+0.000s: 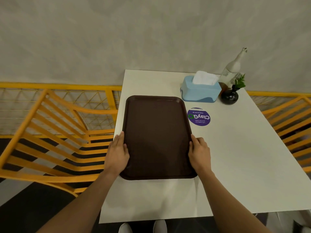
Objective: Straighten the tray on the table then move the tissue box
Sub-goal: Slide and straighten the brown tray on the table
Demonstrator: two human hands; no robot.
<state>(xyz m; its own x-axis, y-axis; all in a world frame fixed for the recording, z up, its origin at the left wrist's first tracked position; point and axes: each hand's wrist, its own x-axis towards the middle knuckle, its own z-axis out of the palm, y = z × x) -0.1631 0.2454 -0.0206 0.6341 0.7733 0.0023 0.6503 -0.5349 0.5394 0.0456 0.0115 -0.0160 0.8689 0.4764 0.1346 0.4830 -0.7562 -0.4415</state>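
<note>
Tray on table, L hand & R hand flat-fingered, gripping side rims.

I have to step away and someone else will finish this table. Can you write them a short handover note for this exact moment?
Left hand: flat against the left long edge of the brown tray, fingers pointing forward.
Right hand: against the tray's right long edge, same way.
The tray lies flat on the white table, near its left side, long edges roughly in line with the table's edge; straightening looks nearly done.
Blue tissue box: untouched at the far end, beside a dark vase and a glass bottle, behind a purple sticker.
Left to do: let go of the tray, then move the tissue box.
</note>
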